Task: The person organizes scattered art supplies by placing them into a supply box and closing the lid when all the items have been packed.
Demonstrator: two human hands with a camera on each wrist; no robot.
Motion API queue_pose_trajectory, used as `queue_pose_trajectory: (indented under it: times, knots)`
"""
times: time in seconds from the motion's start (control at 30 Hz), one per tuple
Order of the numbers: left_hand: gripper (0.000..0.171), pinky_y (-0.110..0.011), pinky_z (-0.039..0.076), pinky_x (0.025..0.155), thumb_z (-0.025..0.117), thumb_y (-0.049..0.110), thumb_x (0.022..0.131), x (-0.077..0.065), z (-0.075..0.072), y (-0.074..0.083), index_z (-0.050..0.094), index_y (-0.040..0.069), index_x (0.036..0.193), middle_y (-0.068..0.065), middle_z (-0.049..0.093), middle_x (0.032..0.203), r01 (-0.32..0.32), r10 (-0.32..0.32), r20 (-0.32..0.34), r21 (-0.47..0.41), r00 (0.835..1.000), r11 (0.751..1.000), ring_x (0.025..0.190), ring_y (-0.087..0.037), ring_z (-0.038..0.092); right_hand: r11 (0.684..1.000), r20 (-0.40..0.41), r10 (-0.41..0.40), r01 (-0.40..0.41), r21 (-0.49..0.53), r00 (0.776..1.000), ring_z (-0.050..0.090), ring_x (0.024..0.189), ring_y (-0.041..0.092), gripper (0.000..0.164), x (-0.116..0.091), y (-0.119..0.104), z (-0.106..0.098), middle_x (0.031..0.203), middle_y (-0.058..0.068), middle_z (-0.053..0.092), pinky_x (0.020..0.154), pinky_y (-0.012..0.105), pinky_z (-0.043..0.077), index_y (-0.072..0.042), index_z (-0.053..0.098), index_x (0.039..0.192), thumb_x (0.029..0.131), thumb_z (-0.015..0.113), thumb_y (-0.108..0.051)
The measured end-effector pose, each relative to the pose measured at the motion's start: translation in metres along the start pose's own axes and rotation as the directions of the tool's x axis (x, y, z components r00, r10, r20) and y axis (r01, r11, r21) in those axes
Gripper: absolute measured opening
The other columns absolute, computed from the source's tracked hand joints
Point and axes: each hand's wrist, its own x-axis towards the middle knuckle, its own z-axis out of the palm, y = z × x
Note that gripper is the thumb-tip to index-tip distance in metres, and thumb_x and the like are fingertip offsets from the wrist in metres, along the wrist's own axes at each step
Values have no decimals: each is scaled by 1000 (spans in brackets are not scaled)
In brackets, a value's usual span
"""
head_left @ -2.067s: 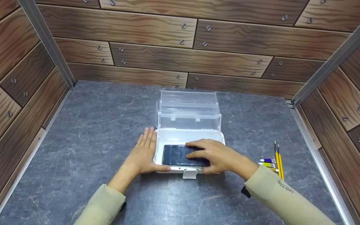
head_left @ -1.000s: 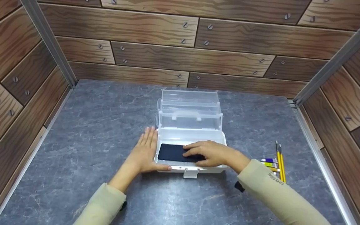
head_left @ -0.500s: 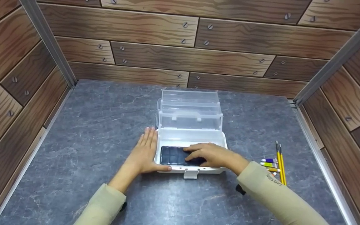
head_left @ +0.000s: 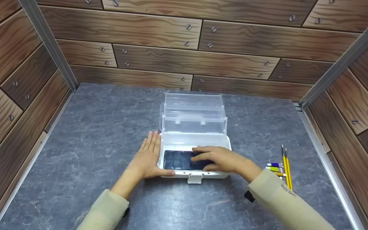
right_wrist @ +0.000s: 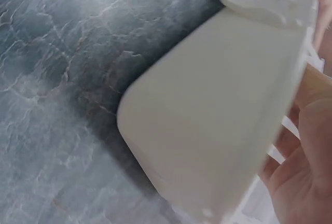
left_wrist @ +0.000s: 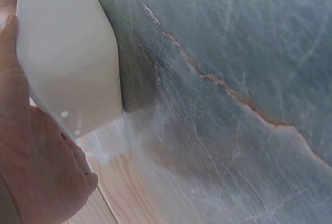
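Note:
A white box (head_left: 214,174) with its clear, tiered lid (head_left: 195,111) folded back stands mid-table. Inside lies a flat, glossy black slab (head_left: 177,159) that looks like a smartphone. My left hand (head_left: 144,159) lies along the box's left side with straight fingers, thumb over the front rim. Over the slab's right part is my right hand (head_left: 220,159), index finger near the far edge, thumb near the front edge. The box's outer wall (left_wrist: 72,53) fills the left wrist view beside my hand. Behind the box's edge in the right wrist view, my right fingers (right_wrist: 285,141) are partly hidden.
Two yellow-handled brushes (head_left: 286,169) and several small coloured tubes (head_left: 274,169) lie to the right, partly covered by the right sleeve (head_left: 286,198). A white latch (head_left: 195,179) hangs at the box front. Wood-patterned walls (head_left: 158,54) enclose the grey table (head_left: 107,127).
The black slab shifts left and away, then back towards the box front. In the last half second my right fingers slide rightward and spread over it. My left hand stays put.

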Motion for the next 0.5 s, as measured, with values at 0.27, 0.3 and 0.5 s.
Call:
queue_pose_trajectory:
  times: [0.27, 0.3, 0.5]
  knots:
    - [149, -45, 6, 126, 47, 99, 60, 0, 0, 1, 0, -3, 158, -22, -6, 165, 7, -7, 6, -10, 1000, 1000, 153, -37, -5, 985, -182, 44, -13, 172, 982, 49, 136, 28, 52, -34, -9, -20, 150, 9, 51, 109, 52, 44, -17, 57, 142, 93, 71, -29]
    - [149, -45, 6, 126, 47, 100, 60, 0, 0, 1, 0, -3, 158, -22, -7, 165, 7, -7, 10, -10, 1000, 1000, 153, -38, -5, 982, -208, 55, -16, 187, 977, 50, 136, 27, 52, -39, -9, -21, 149, 9, 52, 109, 52, 45, -17, 57, 142, 93, 71, -29]
    - [149, -45, 5, 125, 47, 100, 60, -1, 0, 1, -2, -2, 158, -21, -11, 164, 9, -8, 17, -23, 1000, 1000, 153, -37, -7, 926, -311, 205, -81, 368, 928, 58, 125, 32, 51, -78, -2, -25, 142, 6, 59, 98, 51, 54, -13, 56, 142, 94, 71, -21]
